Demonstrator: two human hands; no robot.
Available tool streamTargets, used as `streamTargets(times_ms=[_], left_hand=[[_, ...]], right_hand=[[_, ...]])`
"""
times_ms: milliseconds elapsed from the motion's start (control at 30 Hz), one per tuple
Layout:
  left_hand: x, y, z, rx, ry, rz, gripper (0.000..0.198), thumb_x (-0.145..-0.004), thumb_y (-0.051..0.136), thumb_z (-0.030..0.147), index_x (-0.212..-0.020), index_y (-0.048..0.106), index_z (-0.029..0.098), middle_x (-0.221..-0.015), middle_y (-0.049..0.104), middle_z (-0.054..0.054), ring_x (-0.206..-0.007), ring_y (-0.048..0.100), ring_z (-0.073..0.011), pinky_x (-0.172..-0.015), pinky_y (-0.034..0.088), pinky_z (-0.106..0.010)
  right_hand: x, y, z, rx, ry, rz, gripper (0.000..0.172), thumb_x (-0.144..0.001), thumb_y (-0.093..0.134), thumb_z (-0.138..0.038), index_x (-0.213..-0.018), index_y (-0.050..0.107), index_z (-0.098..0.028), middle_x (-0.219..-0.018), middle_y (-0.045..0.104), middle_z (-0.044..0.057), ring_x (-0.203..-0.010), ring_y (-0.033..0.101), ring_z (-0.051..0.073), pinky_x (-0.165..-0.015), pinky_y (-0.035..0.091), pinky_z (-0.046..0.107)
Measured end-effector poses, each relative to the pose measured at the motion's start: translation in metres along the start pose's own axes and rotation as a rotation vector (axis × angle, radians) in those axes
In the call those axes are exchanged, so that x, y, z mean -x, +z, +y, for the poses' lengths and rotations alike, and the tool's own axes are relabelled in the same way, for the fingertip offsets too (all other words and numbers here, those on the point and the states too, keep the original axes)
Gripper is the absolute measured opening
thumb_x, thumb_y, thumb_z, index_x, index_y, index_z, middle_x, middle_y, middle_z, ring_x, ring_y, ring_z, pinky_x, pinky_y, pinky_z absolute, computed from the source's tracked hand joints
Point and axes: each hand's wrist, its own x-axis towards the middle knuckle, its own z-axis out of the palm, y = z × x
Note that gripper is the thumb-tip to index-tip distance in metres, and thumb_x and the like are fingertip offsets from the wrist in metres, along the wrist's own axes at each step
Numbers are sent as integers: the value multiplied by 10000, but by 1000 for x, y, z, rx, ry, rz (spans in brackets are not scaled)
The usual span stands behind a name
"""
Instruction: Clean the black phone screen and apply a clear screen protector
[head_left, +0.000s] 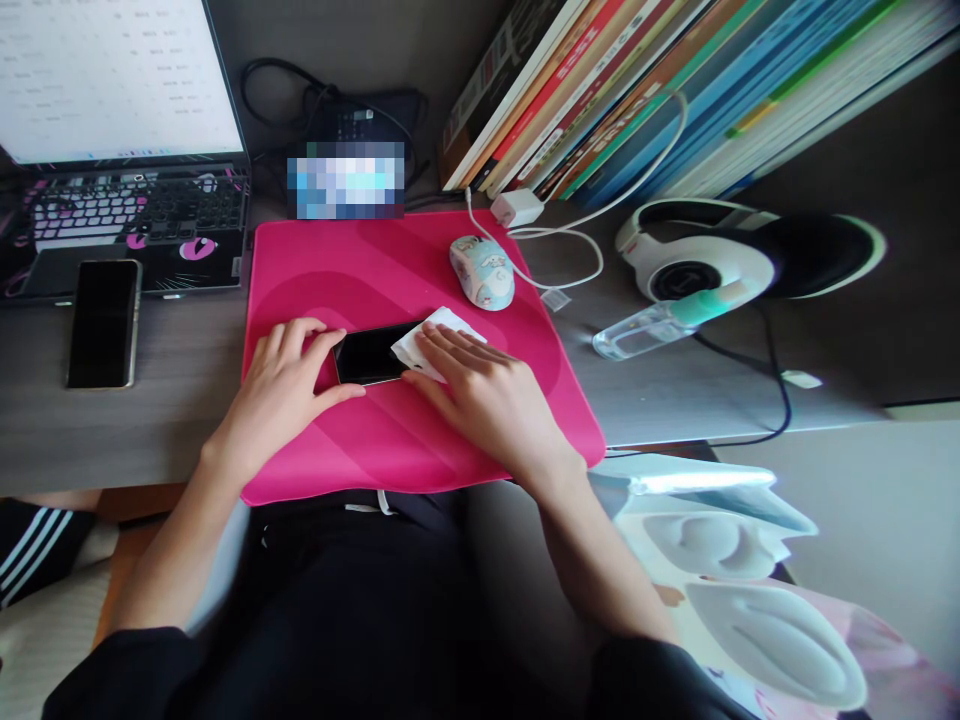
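Note:
A black phone (369, 353) lies screen up on a pink mat (352, 270). My left hand (281, 385) grips the phone's left end, thumb below and fingers above. With its fingers together, my right hand (480, 385) presses a small white wipe (427, 340) flat onto the phone's right end. Both forearms reach in from the bottom of the view.
A patterned mouse (482, 271) sits on the mat's far right. A second phone (103, 322) and an open laptop (127, 215) are at left. A clear spray bottle (652, 327), headphones (720, 255), a white charger (516, 207) and leaning books (660, 80) stand at right.

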Motion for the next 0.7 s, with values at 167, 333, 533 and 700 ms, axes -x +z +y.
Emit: streamTargets(times_ms=[167, 333, 533, 700], left_hand=[[0, -1, 1, -12, -3, -7, 616, -1019, 661, 529, -1525, 536, 202, -1429, 575, -171, -1290, 560, -370, -1142, 461, -552], [0, 0, 0, -18, -6, -7, 647, -1002, 685, 534, -1526, 534, 187, -1436, 572, -176, -1297, 559, -369, -1145, 462, -541], [1, 4, -1, -1, -13, 2, 635, -995, 701, 537, -1520, 529, 223, -1433, 575, -161, -1304, 560, -365, -1140, 463, -533], [3, 6, -2, 15, -29, 2, 596, -998, 708, 487, -1501, 529, 222, -1440, 572, -155, -1287, 568, -363, -1125, 467, -527]], right_hand=[[-3, 8, -2, -45, 0, -20, 522, -1093, 574, -427, -1510, 615, -116, -1549, 620, 207, -1463, 587, 350, -1225, 511, 541], [-4, 14, -7, -78, -28, -45, 694, -1102, 505, -530, -1575, 514, -23, -1614, 524, 273, -1542, 487, 369, -1254, 464, 582], [-3, 19, -23, -149, -113, -107, 789, -1079, 523, -591, -1634, 433, -37, -1674, 429, 269, -1593, 397, 362, -1305, 383, 586], [-8, 21, -37, -192, -205, -138, 813, -1072, 523, -610, -1613, 452, -7, -1673, 426, 270, -1599, 388, 345, -1328, 355, 544]])
